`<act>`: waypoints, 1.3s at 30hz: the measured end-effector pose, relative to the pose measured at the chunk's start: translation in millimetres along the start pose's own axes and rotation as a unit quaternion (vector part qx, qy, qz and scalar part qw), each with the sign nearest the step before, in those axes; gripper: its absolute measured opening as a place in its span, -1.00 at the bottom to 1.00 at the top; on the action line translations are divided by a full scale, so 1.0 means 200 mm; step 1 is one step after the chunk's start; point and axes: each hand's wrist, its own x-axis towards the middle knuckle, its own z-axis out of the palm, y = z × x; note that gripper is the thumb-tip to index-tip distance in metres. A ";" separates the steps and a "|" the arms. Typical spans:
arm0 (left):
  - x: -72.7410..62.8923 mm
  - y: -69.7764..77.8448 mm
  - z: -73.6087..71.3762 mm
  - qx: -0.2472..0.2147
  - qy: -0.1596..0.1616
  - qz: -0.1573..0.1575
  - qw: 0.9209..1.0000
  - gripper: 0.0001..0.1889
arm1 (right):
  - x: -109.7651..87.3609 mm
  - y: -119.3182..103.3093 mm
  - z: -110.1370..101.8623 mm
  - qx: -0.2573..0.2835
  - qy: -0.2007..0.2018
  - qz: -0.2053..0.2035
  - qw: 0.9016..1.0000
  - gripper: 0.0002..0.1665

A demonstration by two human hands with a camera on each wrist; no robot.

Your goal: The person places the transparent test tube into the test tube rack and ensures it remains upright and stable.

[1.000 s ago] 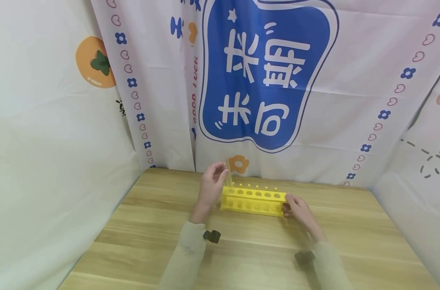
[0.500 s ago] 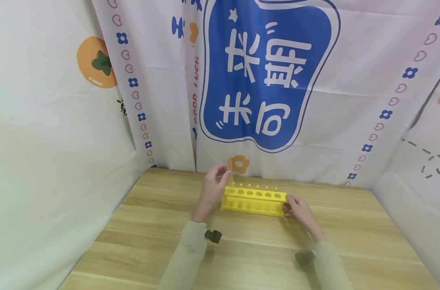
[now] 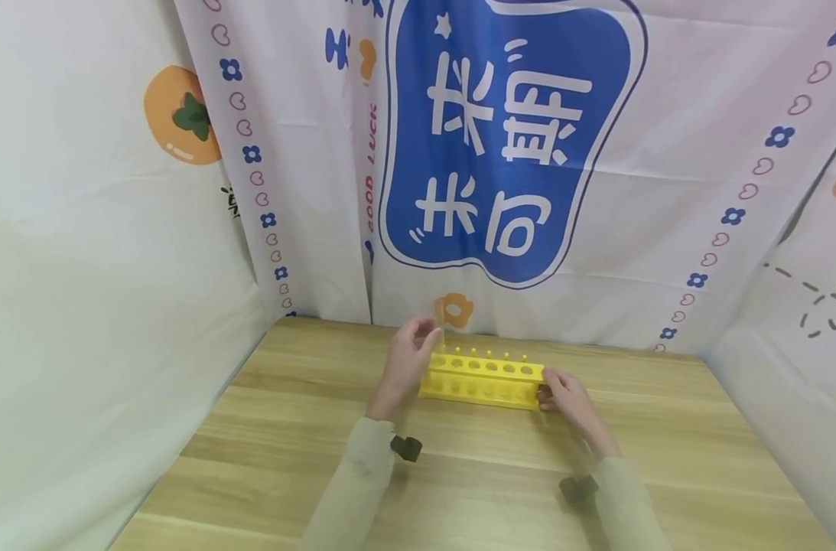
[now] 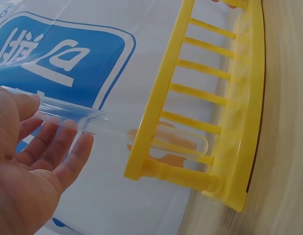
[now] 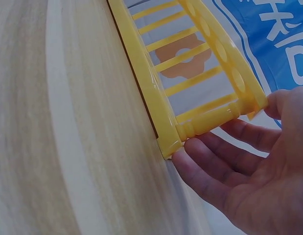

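Observation:
My left hand (image 3: 405, 358) pinches the upper part of a clear test tube (image 3: 440, 323) above the left end of a yellow test tube rack (image 3: 483, 367). In the left wrist view the tube's rounded lower end (image 4: 190, 142) shows between the rack's top plate and base; whether it runs through the end hole or behind it, I cannot tell. The other fingers (image 4: 73, 156) are spread below the tube. My right hand (image 3: 569, 402) grips the rack's right end, thumb at the top plate and fingertips (image 5: 188, 159) by the end post and base.
The rack stands on a wood-grain table (image 3: 459, 482) near its back edge. A printed white cloth (image 3: 321, 229) hangs right behind it, with more white cloth (image 3: 115, 306) at both sides. Small pegs line the rack's rear edge.
My left hand has shifted slightly right with the test tube, and the tube stands more upright than a second ago. The right hand and the rack have stayed nearly in place.

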 end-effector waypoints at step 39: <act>-0.02 -0.02 -0.03 -0.013 -0.055 -0.064 0.996 -0.67 | 0.00 0.00 -0.01 -0.005 -0.006 -0.006 1.000 -0.27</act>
